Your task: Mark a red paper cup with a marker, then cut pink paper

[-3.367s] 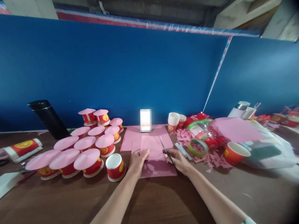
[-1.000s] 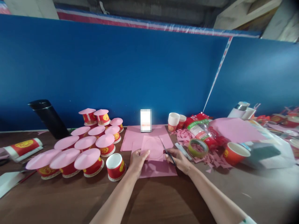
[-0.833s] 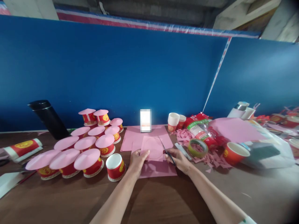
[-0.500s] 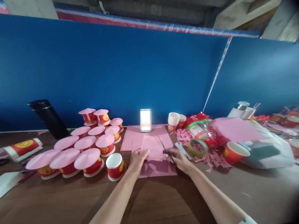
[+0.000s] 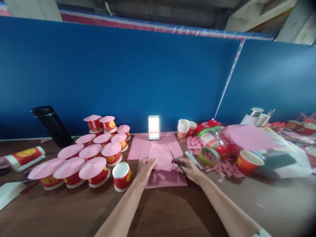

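Note:
My left hand (image 5: 146,169) pinches the left edge of a pink paper square (image 5: 161,156), its thumb on top. A faint round outline is drawn on that square. My right hand (image 5: 189,168) is closed around scissors (image 5: 175,159), whose thin dark blades point up and away along the square's right side. Whether the blades are apart is hard to make out. More pink sheets (image 5: 168,179) lie on the table beneath both hands. Left of my left hand stands a red paper cup (image 5: 122,177) with a yellow emblem and no paper on top.
Several red cups topped with pink paper discs (image 5: 92,168) stand at left, before a black bottle (image 5: 50,125). A bright, blurred-out screen (image 5: 154,127) stands behind the sheets. To the right are a tape roll (image 5: 209,156), pink scraps (image 5: 228,168), a red plastic package (image 5: 211,138) and an orange-red cup (image 5: 249,162).
Almost nothing differs. The paper square and the scissors have shifted very slightly; both hands keep their hold.

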`<act>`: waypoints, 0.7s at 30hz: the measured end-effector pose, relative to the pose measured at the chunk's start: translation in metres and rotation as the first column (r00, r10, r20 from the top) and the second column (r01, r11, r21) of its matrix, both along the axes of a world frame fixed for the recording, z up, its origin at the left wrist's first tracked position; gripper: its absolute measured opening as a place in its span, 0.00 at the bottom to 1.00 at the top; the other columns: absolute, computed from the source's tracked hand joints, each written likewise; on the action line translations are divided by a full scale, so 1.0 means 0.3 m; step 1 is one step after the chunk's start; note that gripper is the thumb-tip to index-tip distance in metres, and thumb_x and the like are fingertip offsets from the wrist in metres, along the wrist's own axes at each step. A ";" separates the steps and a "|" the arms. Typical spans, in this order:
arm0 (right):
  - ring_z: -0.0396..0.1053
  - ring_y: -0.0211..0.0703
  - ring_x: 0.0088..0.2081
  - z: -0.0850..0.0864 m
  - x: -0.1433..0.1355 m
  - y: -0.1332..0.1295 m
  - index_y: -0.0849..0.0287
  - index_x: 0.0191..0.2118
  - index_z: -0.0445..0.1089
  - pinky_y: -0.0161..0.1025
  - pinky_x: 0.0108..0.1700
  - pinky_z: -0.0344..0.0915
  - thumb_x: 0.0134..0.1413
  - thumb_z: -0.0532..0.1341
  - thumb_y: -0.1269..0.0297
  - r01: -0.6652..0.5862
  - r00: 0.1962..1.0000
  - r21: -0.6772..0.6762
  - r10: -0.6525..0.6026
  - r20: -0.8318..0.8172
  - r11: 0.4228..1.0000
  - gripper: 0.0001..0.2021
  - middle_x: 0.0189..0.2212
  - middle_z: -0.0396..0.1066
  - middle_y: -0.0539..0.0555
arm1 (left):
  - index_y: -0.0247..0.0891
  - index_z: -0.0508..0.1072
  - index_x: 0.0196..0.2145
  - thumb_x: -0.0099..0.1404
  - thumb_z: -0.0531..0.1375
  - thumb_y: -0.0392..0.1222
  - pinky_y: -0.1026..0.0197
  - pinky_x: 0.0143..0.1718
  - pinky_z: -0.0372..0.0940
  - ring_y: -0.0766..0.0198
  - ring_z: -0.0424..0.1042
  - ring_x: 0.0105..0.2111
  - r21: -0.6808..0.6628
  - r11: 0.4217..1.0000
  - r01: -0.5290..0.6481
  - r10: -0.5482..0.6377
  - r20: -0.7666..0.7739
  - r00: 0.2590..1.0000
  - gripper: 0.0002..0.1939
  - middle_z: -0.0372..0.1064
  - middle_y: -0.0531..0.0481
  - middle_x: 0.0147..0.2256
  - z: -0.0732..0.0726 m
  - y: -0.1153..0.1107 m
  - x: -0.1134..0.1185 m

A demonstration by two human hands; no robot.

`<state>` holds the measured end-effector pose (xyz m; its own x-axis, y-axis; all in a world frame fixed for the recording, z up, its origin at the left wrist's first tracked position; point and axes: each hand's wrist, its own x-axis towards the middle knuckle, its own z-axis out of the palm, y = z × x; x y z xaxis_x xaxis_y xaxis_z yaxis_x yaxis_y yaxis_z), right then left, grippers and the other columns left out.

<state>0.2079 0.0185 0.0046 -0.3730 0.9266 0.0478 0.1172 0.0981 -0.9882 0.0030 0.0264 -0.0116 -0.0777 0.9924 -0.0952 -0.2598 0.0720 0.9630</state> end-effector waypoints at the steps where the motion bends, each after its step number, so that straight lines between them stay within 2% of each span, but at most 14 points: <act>1: 0.54 0.31 0.19 -0.001 0.000 0.001 0.64 0.40 0.68 0.31 0.22 0.51 0.45 0.63 0.52 0.000 1.000 0.002 0.000 -0.005 1.000 0.21 0.19 0.58 0.46 | 0.31 0.73 0.27 0.43 0.66 0.50 0.65 0.21 0.60 0.64 0.68 0.20 -0.006 1.000 0.004 -0.004 0.001 1.000 0.19 0.68 0.50 0.18 -0.002 0.000 0.001; 8: 0.57 0.32 0.23 0.017 -0.003 -0.005 0.64 0.32 0.67 0.32 0.25 0.52 0.46 0.62 0.52 -0.025 1.000 0.053 0.025 0.010 0.998 0.17 0.21 0.61 0.48 | 0.31 0.73 0.29 0.46 0.65 0.50 0.64 0.20 0.61 0.66 0.66 0.18 -0.009 0.998 0.061 -0.061 -0.008 0.998 0.18 0.67 0.51 0.18 -0.012 -0.005 -0.002; 12: 0.58 0.33 0.23 0.019 -0.005 -0.007 0.63 0.34 0.66 0.32 0.25 0.53 0.47 0.61 0.52 -0.033 0.999 0.041 0.033 0.011 0.999 0.17 0.21 0.62 0.48 | 0.31 0.73 0.28 0.45 0.65 0.50 0.64 0.20 0.61 0.64 0.67 0.19 -0.031 0.998 0.056 -0.056 -0.009 0.998 0.18 0.67 0.50 0.18 -0.006 -0.007 -0.001; 21: 0.52 0.30 0.22 0.026 -0.003 -0.007 0.64 0.31 0.66 0.30 0.23 0.49 0.48 0.61 0.54 -0.040 0.999 0.062 0.040 0.005 0.997 0.15 0.20 0.57 0.46 | 0.30 0.73 0.29 0.46 0.65 0.49 0.63 0.23 0.63 0.64 0.68 0.20 -0.024 0.998 0.064 -0.064 0.010 0.998 0.18 0.67 0.51 0.18 0.001 -0.010 0.000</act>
